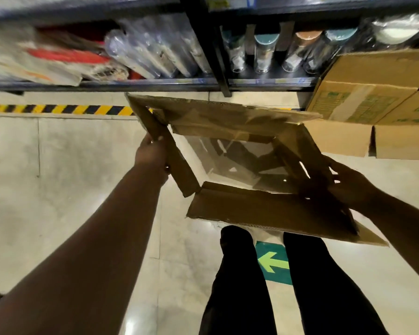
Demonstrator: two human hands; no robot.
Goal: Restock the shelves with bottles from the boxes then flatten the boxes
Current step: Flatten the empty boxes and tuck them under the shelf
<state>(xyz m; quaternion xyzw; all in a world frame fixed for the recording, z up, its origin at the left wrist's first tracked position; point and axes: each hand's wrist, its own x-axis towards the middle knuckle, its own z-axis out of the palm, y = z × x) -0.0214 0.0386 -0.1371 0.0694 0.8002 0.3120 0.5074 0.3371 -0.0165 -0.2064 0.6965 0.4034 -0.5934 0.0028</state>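
An empty brown cardboard box [264,211] hangs in the air in front of me, open at top and bottom so the floor shows through it, its flaps spread outward. My left hand [153,155] grips the box's left wall and flap. My right hand [348,187] holds the right wall, fingers curled on the cardboard. Clear glass bottles [263,56] with teal and brown caps stand in a row on the low shelf [264,81] behind the box.
Other cardboard boxes [373,93] with green print sit at the right by the shelf. Wrapped packets [155,52] lie on the shelf's left bay. A yellow-black stripe [58,109] and a green arrow [273,263] mark the floor. My legs [240,286] stand below.
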